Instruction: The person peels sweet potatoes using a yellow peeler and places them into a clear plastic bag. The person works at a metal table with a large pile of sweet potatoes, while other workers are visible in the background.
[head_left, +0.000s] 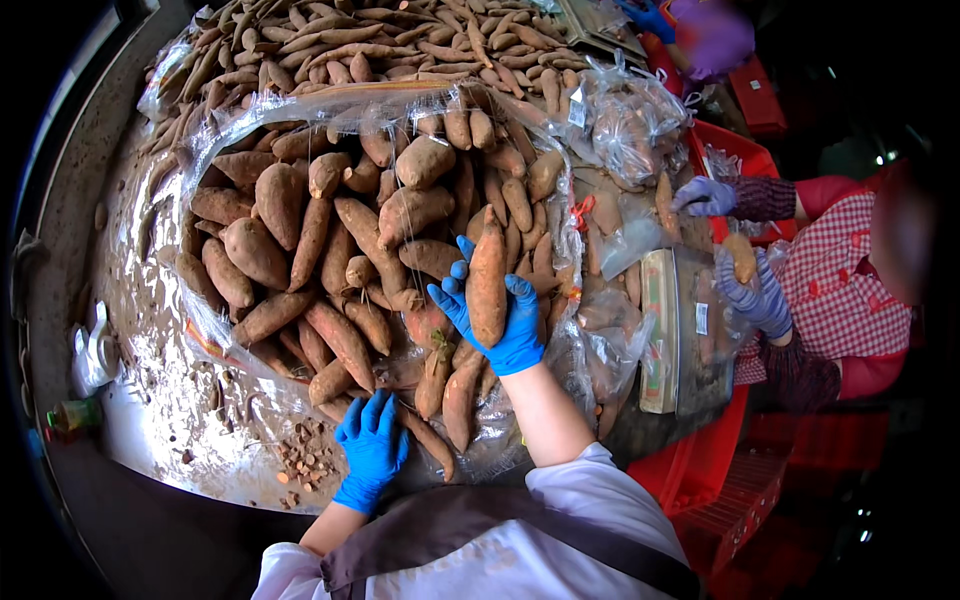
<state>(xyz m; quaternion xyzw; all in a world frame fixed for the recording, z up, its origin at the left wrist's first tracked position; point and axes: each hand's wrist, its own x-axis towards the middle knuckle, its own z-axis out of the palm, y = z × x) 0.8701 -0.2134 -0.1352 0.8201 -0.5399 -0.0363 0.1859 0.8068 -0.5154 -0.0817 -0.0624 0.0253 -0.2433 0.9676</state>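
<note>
A tapered sweet potato (488, 281) lies across the palm of my right hand (517, 330), blue-gloved, with the thumb on one side and the fingers on the other. It is held up above a big open clear plastic bag (196, 330) full of sweet potatoes (256, 251). My left hand (371, 446), gloved in blue too, rests palm down at the near edge of the bag. Its fingertips touch a long sweet potato (427, 439); whether anything sits under the palm is hidden. Small cut pieces of sweet potato (304, 457) are scattered left of that hand.
More sweet potatoes (352, 49) are heaped at the back. Tied clear bags (630, 124) and a scale (679, 330) stand on the right. Beyond, a co-worker's gloved hand (757, 296) holds a small tuber. A plastic bottle (75, 416) is at the left.
</note>
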